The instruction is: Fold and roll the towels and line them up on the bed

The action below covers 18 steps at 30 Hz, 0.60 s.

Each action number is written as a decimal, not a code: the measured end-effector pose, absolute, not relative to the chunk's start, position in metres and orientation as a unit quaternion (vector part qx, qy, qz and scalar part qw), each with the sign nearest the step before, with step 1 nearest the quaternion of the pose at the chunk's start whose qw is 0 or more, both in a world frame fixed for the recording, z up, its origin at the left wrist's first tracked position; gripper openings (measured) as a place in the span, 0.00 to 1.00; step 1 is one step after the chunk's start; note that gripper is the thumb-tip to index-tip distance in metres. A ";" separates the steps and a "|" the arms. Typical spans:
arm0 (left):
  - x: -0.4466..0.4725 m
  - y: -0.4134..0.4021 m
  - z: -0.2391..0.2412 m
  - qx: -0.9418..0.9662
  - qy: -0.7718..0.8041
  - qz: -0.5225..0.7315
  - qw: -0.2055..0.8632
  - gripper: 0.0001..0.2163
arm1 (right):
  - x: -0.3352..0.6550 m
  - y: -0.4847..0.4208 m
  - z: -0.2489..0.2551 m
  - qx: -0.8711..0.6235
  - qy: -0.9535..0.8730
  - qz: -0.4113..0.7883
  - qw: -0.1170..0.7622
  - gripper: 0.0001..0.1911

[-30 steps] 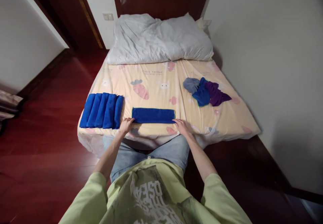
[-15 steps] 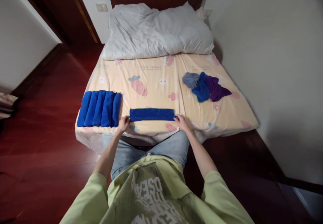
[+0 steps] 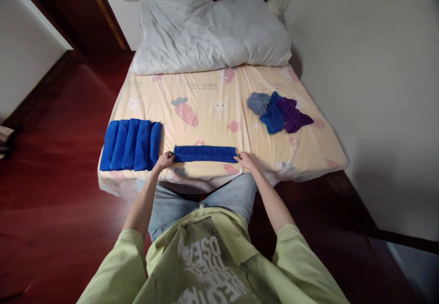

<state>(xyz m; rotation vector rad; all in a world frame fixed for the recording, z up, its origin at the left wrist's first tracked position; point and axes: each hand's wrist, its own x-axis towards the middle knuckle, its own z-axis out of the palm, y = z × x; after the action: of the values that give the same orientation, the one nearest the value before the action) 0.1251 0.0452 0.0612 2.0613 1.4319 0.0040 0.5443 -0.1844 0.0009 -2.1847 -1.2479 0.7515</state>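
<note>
A blue towel (image 3: 205, 154), folded into a long narrow strip with a greenish edge, lies flat near the front of the bed. My left hand (image 3: 166, 159) pinches its left end, and my right hand (image 3: 245, 160) pinches the right end. Just left of my left hand, several rolled or folded blue towels (image 3: 131, 145) lie side by side in a row. Farther back on the right is a loose heap: a grey cloth (image 3: 258, 103), a blue cloth (image 3: 273, 117) and a purple cloth (image 3: 293, 114), all crumpled together.
The bed (image 3: 206, 128) has a cream sheet printed with carrots and rabbits. A pale grey quilt or pillow (image 3: 212, 32) lies bunched across its head end. A white wall (image 3: 363, 89) runs along the right, and dark red floor (image 3: 61, 167) shows at the left.
My view has shifted slightly, so the bed appears a little higher. Both hands still pinch the strip's ends, and its far edge looks slightly straighter.
</note>
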 end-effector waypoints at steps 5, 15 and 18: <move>0.122 0.041 0.063 0.785 0.532 -0.013 0.319 0.16 | 0.542 -0.187 0.006 -0.820 -0.443 0.278 0.232 0.10; 0.118 0.037 0.065 0.814 0.514 -0.052 0.264 0.15 | 0.549 -0.186 0.008 -0.799 -0.431 0.338 0.247 0.17; 0.117 0.037 0.061 0.824 0.509 -0.062 0.241 0.16 | 0.550 -0.185 0.012 -0.800 -0.423 0.355 0.236 0.17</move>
<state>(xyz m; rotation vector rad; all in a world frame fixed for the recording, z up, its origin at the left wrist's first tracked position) 0.1165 0.0366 0.0615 2.2534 1.3925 -0.1708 0.5500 -0.1851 0.0116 -2.1929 -1.1597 0.9728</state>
